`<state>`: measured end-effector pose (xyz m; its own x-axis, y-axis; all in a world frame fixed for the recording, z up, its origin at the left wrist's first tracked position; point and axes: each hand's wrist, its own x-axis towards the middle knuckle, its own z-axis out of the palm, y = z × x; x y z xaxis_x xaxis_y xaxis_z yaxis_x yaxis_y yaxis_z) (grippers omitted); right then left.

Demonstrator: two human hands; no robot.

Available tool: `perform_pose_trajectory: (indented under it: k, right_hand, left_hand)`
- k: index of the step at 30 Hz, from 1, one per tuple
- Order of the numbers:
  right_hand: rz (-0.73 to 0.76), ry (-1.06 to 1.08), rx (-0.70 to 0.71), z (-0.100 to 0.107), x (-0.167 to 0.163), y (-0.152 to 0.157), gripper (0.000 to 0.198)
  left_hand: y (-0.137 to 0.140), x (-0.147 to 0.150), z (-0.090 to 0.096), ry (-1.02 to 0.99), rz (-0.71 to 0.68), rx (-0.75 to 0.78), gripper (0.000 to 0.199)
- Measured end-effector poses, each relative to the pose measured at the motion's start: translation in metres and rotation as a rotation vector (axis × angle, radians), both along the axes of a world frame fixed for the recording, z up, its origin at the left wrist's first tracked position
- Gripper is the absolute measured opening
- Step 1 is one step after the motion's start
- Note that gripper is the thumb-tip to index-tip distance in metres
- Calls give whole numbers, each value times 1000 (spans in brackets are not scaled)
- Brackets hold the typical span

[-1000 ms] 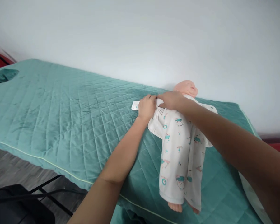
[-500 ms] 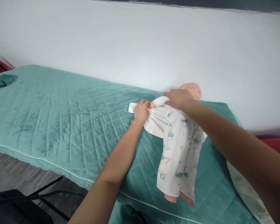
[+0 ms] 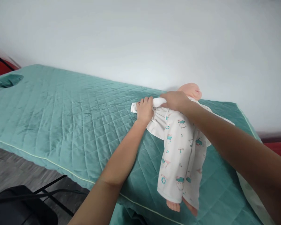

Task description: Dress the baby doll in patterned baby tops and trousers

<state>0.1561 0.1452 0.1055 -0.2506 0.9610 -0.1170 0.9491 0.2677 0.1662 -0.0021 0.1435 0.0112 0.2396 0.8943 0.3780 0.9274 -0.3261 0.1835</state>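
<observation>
A baby doll point(image 3: 189, 90) in white printed pants point(image 3: 178, 150) lies on its back on a green quilted bed cover, bare feet towards me. My left hand point(image 3: 145, 110) is closed around a white shirt sleeve point(image 3: 133, 107), whose cuff sticks out to its left; the doll's hand is hidden there. Between my hands shows the doll's white-covered forearm point(image 3: 158, 102). My right hand point(image 3: 174, 100) is closed on that arm near the doll's shoulder, below its head. Loose white shirt cloth point(image 3: 155, 126) hangs beneath the arm, and more spreads out on the right.
The green cover point(image 3: 61, 125) stretches far left to a face hole point(image 3: 8, 80). A white wall point(image 3: 121, 40) borders the bed's back. At lower left are a black bag-like object point(image 3: 21, 206) and dark metal legs. Red items stand at both sides.
My left hand has moved slightly right along the doll's arm, covering its hand, which showed before. My right hand has shifted slightly left. The view has tilted a little.
</observation>
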Motion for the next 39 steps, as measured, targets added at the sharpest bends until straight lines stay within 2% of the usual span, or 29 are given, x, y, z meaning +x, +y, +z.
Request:
perform_pose_trajectory:
  k: [6, 9, 11, 13, 16, 20, 25, 29, 31, 34, 37, 39]
  right_hand:
    - [72, -2, -2, -12, -19, 7, 35]
    - [40, 68, -13, -13, -17, 3, 40]
    - [-10, 191, 21, -12, -9, -9, 43]
    - [-79, 353, 129, -11, 5, -29, 43]
    - [-205, 603, 379, -16, 33, -64, 40]
    - [-430, 820, 555, -43, 79, -95, 42]
    - [-531, 660, 583, -83, 115, -96, 46]
    - [-577, 525, 557, -92, 130, -95, 47]
    - [-593, 506, 548, -92, 139, -98, 49]
    - [-650, 523, 559, -94, 149, -101, 48]
    - [-689, 540, 589, -98, 151, -100, 47]
    - [-718, 539, 594, -99, 149, -98, 45]
  left_hand:
    - [1, 2, -2, 65, -78, 49, 41]
    - [1, 1, -1, 82, -63, 40, 41]
    - [-1, 1, -1, 85, -37, 37, 41]
    - [-2, 1, 0, 86, -21, 34, 41]
    - [-3, -1, 0, 93, -3, 29, 40]
    - [-3, -6, 0, 117, 34, 16, 43]
    - [-4, -7, 1, 107, 23, -5, 44]
    - [-8, -8, 1, 82, -20, -15, 53]
    - [-14, -7, 3, 60, -63, 0, 58]
    - [-27, -1, 13, -31, -200, 13, 58]
    - [-40, 20, 35, -198, -374, -24, 48]
    - [-46, 45, 54, -252, -505, -60, 42]
